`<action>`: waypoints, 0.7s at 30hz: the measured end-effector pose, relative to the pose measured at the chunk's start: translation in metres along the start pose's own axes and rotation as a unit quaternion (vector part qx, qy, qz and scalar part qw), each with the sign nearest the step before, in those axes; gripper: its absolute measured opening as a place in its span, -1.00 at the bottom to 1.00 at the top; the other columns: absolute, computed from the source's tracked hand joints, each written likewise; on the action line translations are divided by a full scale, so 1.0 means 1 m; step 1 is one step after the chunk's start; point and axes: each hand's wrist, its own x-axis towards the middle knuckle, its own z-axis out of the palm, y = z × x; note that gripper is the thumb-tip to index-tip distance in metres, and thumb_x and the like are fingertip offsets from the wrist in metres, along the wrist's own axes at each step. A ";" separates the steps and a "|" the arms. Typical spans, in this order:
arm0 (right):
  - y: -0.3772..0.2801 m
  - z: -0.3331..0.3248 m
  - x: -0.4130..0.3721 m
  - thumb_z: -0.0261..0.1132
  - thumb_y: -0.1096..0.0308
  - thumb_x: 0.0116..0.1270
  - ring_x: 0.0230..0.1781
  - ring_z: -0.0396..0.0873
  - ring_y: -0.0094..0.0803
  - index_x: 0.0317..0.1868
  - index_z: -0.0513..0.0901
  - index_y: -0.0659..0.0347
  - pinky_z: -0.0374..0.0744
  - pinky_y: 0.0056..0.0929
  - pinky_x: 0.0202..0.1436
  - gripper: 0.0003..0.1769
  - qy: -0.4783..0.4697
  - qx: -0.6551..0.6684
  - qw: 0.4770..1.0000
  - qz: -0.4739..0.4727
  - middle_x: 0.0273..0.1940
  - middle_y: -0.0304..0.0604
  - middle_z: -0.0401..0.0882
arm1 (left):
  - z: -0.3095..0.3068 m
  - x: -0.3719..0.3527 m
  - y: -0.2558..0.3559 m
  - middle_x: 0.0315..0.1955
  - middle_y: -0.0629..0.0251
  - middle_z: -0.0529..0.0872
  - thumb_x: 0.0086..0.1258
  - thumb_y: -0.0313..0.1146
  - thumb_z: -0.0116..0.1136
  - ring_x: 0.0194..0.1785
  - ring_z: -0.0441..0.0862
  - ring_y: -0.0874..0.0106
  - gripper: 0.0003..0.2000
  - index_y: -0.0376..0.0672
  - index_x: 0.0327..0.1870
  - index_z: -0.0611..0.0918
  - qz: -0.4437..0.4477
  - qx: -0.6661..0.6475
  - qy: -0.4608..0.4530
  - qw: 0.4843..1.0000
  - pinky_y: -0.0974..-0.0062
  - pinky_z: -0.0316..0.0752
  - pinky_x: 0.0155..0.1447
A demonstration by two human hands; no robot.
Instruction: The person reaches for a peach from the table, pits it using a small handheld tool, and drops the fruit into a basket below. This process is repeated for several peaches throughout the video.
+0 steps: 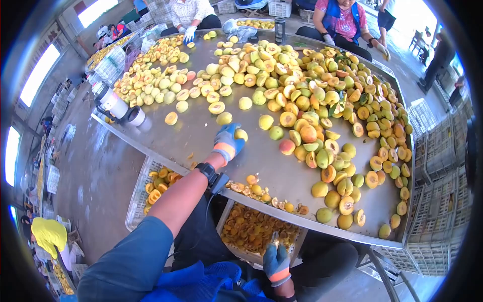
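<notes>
Bare tabletop (251,166) opens around your left hand (229,140); the fruit heap (302,95) lies beyond and rightward. Past the near edge, your right hand (276,261) grips a metal tool (275,237). Your left fingers curl around a single fruit (241,135).

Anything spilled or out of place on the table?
Possibly: loose fruit scraps lie along the metal table's near edge, above a crate of cut pieces, apart from the main pile. They look like spillage, but may be deliberate.
</notes>
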 end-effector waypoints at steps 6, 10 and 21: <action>-0.055 0.015 0.014 0.05 0.31 0.69 -0.68 0.33 -0.60 -0.04 0.44 0.12 0.32 -0.58 -0.63 -0.89 -0.092 0.110 0.988 -0.059 -0.58 -0.39 0.35 | -0.036 -0.102 0.014 0.13 0.03 0.64 0.48 -0.35 0.07 0.22 0.63 0.11 -0.55 -0.35 0.34 0.49 -0.141 -0.744 -0.175 0.630 0.13 0.64 0.27; -0.097 0.027 0.027 0.10 0.35 0.66 -0.67 0.31 -0.66 -0.03 0.50 0.19 0.27 -0.62 -0.62 -0.89 -0.058 -0.010 0.981 -0.183 -0.58 -0.42 0.36 | -0.050 -0.172 0.079 0.13 -0.01 0.66 0.50 -0.30 -0.02 0.21 0.63 0.08 -0.57 -0.35 0.30 0.53 -0.181 -0.829 -0.153 0.507 0.08 0.60 0.32; -0.137 0.042 0.006 0.14 0.30 0.61 -0.29 0.71 0.10 -0.05 0.58 0.39 0.58 -0.18 -0.28 -0.74 -0.045 -0.095 0.983 -0.152 -0.33 0.21 0.66 | -0.030 -0.258 0.106 0.01 0.07 0.68 0.59 -0.14 -0.10 0.08 0.67 0.20 -0.58 -0.22 0.30 0.51 -0.182 -0.780 -0.086 0.593 0.19 0.59 0.26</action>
